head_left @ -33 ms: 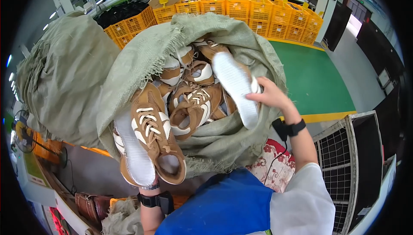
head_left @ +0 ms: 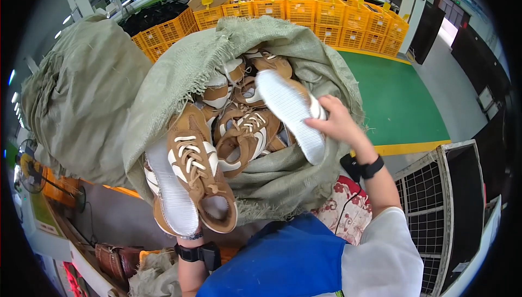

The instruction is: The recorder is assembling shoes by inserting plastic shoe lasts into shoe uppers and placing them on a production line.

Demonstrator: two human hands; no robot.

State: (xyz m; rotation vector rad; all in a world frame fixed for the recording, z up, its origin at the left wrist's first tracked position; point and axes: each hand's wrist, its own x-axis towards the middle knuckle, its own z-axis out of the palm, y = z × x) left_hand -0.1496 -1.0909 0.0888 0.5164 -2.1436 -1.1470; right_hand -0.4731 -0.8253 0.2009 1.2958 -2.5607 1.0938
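Note:
A large grey-green woven sack (head_left: 163, 71) gapes in front of me, with several brown and white sneakers (head_left: 242, 134) inside. My right hand (head_left: 337, 123) grips one sneaker (head_left: 288, 106) by its side, its pale ribbed sole turned up, over the sack's right half. Two more sneakers rest together above my left wrist (head_left: 190, 237), at the sack's near left edge. One, a laced sneaker (head_left: 190, 158), shows its upper; beside it the other shows a pale ribbed sole (head_left: 171, 188). My left hand holds this pair from underneath, its fingers hidden behind the shoes.
Another full sack (head_left: 81, 101) stands to the left. Yellow crates (head_left: 299, 11) line the far side, beyond a green floor area (head_left: 399, 98). A wire-mesh rack (head_left: 424, 215) stands near right, a fan (head_left: 30, 172) at far left. Floral cloth (head_left: 348, 204) lies beside me.
My right hand has shifted slightly left, and its sneaker has tilted with the toe end swinging left and down. The pair over my left hand has barely moved.

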